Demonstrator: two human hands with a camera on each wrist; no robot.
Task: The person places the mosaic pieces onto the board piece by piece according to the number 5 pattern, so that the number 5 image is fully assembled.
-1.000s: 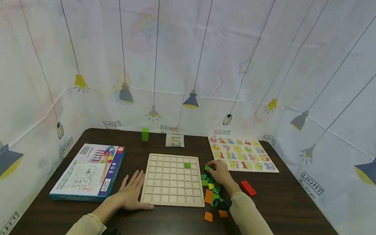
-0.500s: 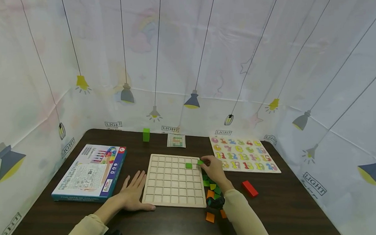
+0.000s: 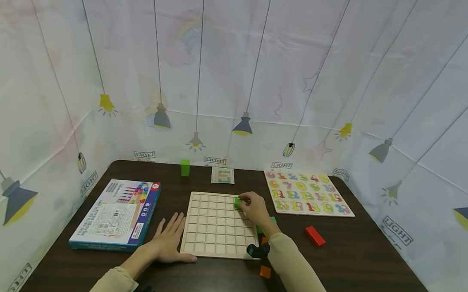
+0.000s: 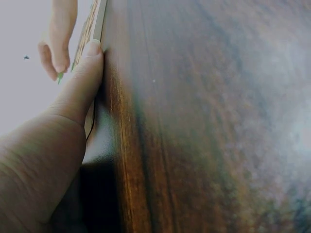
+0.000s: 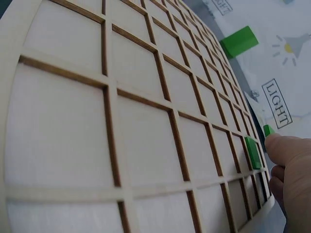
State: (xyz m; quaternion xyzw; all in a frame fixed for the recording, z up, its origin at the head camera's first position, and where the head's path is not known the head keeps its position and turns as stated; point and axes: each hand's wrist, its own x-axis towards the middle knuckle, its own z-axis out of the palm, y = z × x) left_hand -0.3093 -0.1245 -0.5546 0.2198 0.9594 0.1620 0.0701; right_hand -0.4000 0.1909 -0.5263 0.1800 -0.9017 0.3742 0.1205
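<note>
A wooden grid board (image 3: 211,228) lies on the dark table. Over its far right part, my right hand (image 3: 255,209) pinches a small green tile (image 5: 268,130) between thumb and fingertips. Another green tile (image 5: 252,153) sits in one of the board's cells, just beside the held one in the right wrist view. My left hand (image 3: 168,243) rests flat along the board's left side, fingers spread. Its thumb lies by the near left corner, against the board's edge in the left wrist view. More green and orange pieces are partly hidden under my right forearm.
A boxed set (image 3: 114,213) lies at the left. Along the back stand a green block (image 3: 185,168) and a small pattern card (image 3: 222,175). A number puzzle board (image 3: 307,193) lies at the right, with a red block (image 3: 315,236) before it. An orange piece (image 3: 265,272) lies near the front.
My right hand has picked a green tile from the loose pieces right of the board and moved left with it over the board's cells. The left hand has stayed put.
</note>
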